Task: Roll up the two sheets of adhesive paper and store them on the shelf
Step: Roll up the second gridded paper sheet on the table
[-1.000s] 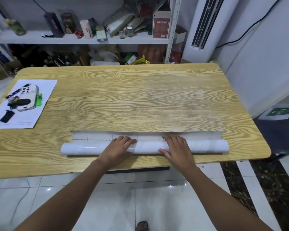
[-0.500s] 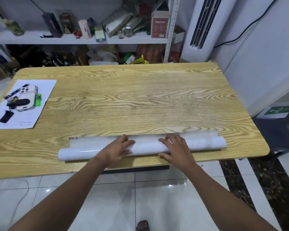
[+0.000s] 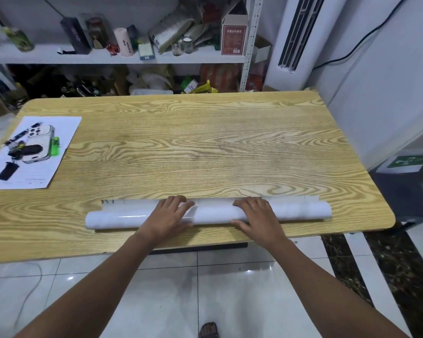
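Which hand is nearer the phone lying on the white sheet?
Left. The left hand rests on the paper roll, right of the phone and closer to the person; the right hand presses the same roll farther right.

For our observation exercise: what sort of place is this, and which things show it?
Probably a storeroom or workroom: a cluttered shelf, a wooden table and a standing air conditioner.

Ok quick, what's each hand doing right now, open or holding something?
Left hand: open, fingers laid flat, pressing on the roll.
Right hand: open, pressing on the same roll.
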`<state>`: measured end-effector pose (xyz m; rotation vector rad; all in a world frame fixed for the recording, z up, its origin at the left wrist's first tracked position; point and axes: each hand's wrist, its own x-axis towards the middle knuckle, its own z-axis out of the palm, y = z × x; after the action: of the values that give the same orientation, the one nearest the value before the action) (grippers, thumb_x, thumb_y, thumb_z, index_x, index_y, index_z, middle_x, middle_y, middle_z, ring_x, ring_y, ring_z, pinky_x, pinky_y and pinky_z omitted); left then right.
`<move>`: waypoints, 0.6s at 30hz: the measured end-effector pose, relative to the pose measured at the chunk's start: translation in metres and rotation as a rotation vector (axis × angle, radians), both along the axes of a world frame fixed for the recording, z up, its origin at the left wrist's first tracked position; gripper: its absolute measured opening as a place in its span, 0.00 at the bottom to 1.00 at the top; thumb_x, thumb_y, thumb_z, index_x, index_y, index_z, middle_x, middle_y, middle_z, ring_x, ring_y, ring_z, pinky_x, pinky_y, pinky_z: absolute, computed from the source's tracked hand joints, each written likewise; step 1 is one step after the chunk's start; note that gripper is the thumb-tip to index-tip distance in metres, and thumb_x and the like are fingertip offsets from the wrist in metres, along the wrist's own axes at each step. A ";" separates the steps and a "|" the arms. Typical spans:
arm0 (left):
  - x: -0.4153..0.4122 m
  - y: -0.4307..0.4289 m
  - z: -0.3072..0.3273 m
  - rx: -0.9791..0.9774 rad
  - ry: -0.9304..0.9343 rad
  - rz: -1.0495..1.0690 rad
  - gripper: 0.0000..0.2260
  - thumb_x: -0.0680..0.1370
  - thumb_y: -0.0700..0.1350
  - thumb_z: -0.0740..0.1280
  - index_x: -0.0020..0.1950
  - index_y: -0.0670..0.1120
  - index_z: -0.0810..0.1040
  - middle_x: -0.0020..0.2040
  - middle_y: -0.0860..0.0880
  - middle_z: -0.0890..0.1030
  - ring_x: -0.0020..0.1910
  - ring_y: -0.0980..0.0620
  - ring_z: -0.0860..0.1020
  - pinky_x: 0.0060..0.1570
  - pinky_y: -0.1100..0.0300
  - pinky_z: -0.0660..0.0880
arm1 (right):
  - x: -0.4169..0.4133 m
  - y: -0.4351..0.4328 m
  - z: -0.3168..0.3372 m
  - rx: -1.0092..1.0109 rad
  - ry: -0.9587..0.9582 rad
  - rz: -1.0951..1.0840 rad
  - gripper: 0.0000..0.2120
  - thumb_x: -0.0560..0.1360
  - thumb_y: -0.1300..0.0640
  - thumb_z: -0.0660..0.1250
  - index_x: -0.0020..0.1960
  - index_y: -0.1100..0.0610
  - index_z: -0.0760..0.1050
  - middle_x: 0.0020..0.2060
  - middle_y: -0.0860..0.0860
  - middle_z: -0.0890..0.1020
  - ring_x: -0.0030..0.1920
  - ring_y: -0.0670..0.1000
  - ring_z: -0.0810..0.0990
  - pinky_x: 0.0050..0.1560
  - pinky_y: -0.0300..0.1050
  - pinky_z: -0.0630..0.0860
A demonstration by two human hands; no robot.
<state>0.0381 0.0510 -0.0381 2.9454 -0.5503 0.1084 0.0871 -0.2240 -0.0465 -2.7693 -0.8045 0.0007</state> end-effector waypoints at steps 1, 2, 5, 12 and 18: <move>0.000 -0.001 -0.001 0.011 -0.022 -0.017 0.22 0.69 0.56 0.70 0.57 0.49 0.70 0.50 0.47 0.78 0.48 0.48 0.70 0.42 0.55 0.76 | 0.000 0.000 0.000 0.006 -0.002 -0.002 0.26 0.73 0.36 0.52 0.60 0.51 0.73 0.54 0.49 0.78 0.53 0.53 0.75 0.58 0.49 0.68; -0.001 -0.002 -0.001 0.022 -0.026 -0.035 0.25 0.65 0.54 0.75 0.56 0.50 0.70 0.50 0.47 0.77 0.48 0.49 0.69 0.43 0.55 0.75 | 0.001 0.001 0.000 0.011 -0.003 -0.004 0.26 0.73 0.36 0.52 0.60 0.51 0.73 0.54 0.49 0.78 0.52 0.54 0.75 0.58 0.48 0.68; -0.001 -0.004 -0.004 0.037 -0.021 -0.054 0.31 0.59 0.49 0.79 0.56 0.50 0.69 0.49 0.48 0.75 0.48 0.50 0.68 0.44 0.55 0.74 | 0.003 0.002 0.001 0.023 0.009 -0.020 0.27 0.74 0.36 0.51 0.60 0.52 0.74 0.54 0.51 0.76 0.51 0.54 0.74 0.57 0.48 0.67; 0.002 -0.005 -0.005 0.015 -0.038 -0.024 0.33 0.57 0.40 0.79 0.57 0.48 0.68 0.49 0.46 0.77 0.48 0.49 0.67 0.41 0.55 0.75 | 0.005 0.007 -0.001 -0.016 -0.054 -0.059 0.25 0.75 0.40 0.50 0.58 0.53 0.76 0.50 0.52 0.77 0.47 0.55 0.75 0.54 0.51 0.71; 0.008 -0.002 -0.006 0.027 -0.032 -0.026 0.35 0.59 0.45 0.79 0.62 0.47 0.67 0.49 0.48 0.78 0.49 0.51 0.68 0.44 0.57 0.75 | 0.006 0.011 0.001 -0.052 -0.125 -0.100 0.22 0.75 0.42 0.51 0.55 0.53 0.77 0.49 0.52 0.78 0.46 0.55 0.75 0.51 0.51 0.73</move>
<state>0.0465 0.0492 -0.0442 2.9665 -0.5984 0.1461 0.0934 -0.2125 -0.0458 -2.8797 -0.7041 -0.1746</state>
